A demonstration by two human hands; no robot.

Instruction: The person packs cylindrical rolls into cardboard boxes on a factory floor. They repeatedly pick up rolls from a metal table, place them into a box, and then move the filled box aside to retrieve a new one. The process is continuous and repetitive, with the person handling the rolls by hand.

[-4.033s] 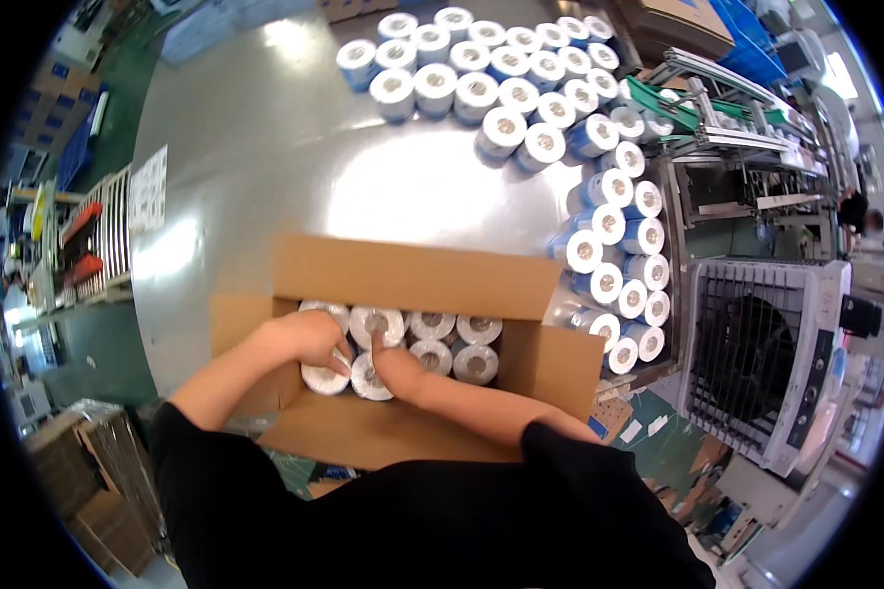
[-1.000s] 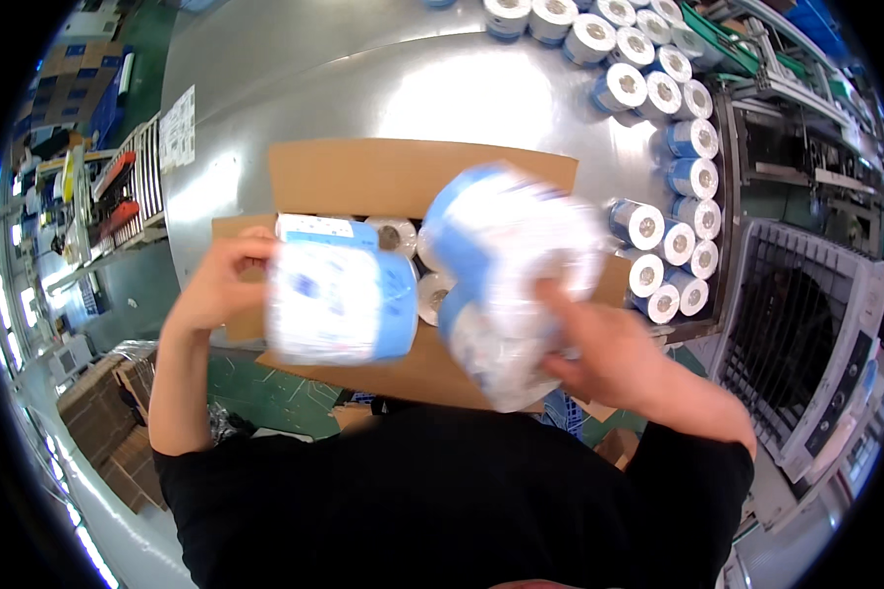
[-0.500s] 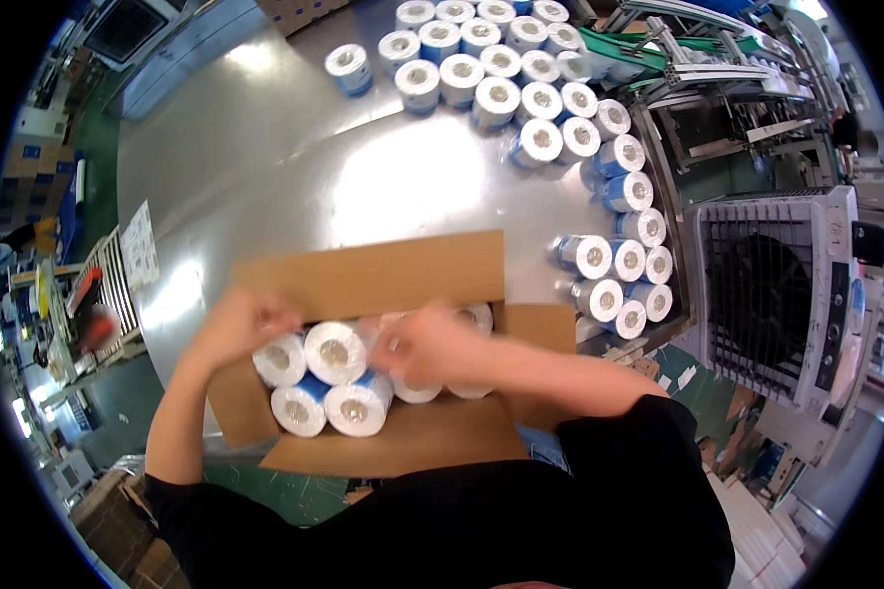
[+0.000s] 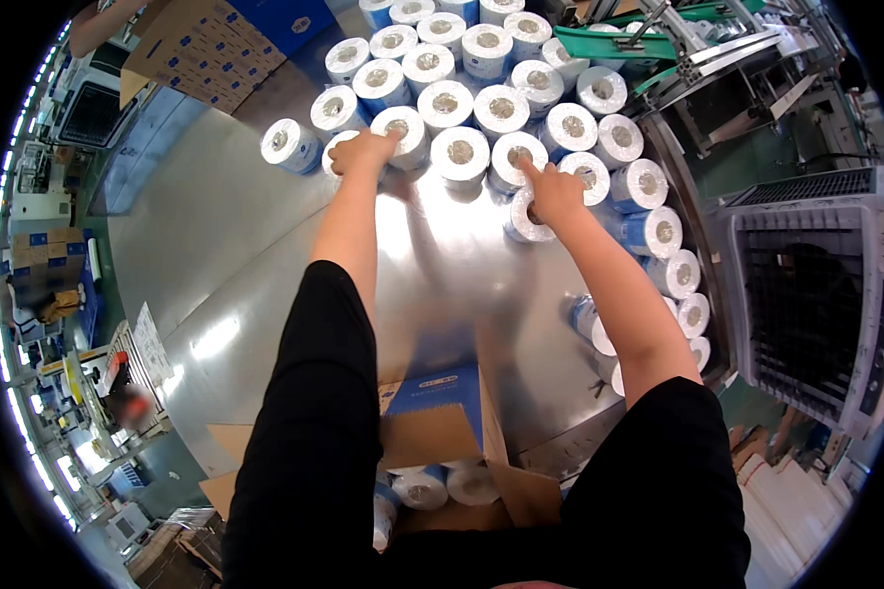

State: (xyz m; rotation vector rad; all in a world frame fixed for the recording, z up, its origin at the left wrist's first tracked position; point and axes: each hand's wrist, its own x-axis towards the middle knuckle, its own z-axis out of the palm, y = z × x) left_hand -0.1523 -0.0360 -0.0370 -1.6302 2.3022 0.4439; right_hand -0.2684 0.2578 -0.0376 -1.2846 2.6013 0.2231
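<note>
Wrapped toilet paper rolls stand upright in a crowd across the far part of the steel table (image 4: 236, 255). My left hand (image 4: 365, 153) reaches out to the front row, its fingers spread over two neighbouring rolls. One finger is at the core of a toilet roll (image 4: 413, 150), and others bend onto the partly covered roll to its left. My right hand (image 4: 560, 193) grips at two rolls too: a finger is in the core of one toilet roll (image 4: 506, 179), the thumb at the core of a nearer, tilted roll (image 4: 519, 224). Close to my body, an open cardboard box (image 4: 427, 437) holds several rolls (image 4: 422, 489).
A green-railed conveyor (image 4: 609, 44) meets the table at the far right, and more rolls (image 4: 680, 273) line the right edge. An air cooler (image 4: 801, 294) stands beyond that edge. Another cardboard box (image 4: 201, 54) is at the far left, near another person's arm (image 4: 103, 25).
Both hands have left the box and stretched forward to the rolls across the table. My view has shifted forward, so the box now appears lower, partly hidden by my arms.
</note>
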